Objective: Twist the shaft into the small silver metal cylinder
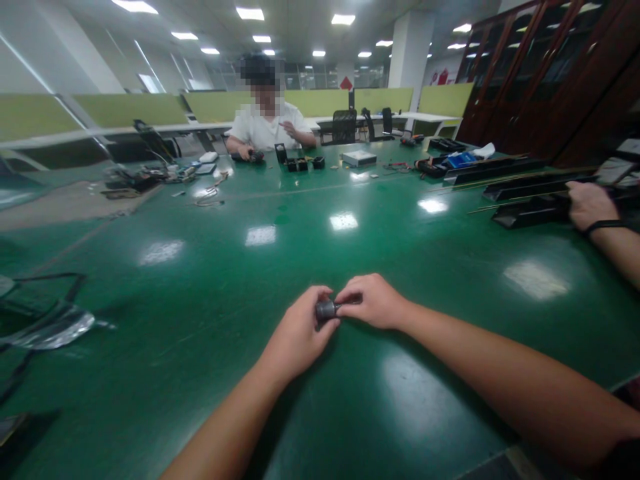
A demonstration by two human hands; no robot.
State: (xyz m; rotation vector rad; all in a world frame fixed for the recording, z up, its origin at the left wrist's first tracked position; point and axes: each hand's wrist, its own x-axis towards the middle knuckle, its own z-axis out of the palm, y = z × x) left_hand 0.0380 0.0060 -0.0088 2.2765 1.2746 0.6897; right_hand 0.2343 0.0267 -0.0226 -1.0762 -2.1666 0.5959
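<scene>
My left hand [300, 330] is closed round a small dark grey cylinder [326, 311], thumb below and fingers above. The cylinder lies roughly level, just above the green tabletop or on it; I cannot tell which. At its right end my right hand [373, 301] pinches with thumb and forefinger. A thin dark part [354, 299] shows between those fingers, in line with the cylinder. Whether it is a piece of the cylinder or separate cannot be made out. Both hands meet near the middle of the view.
The green table [210, 267] reflects ceiling lights. Across it sits a person in white [270, 127], near black boxes [297, 165] and a white box [358, 158]. At right, another person's hand [593, 205] touches black channels [530, 210]. Clear plastic [60, 327] lies left.
</scene>
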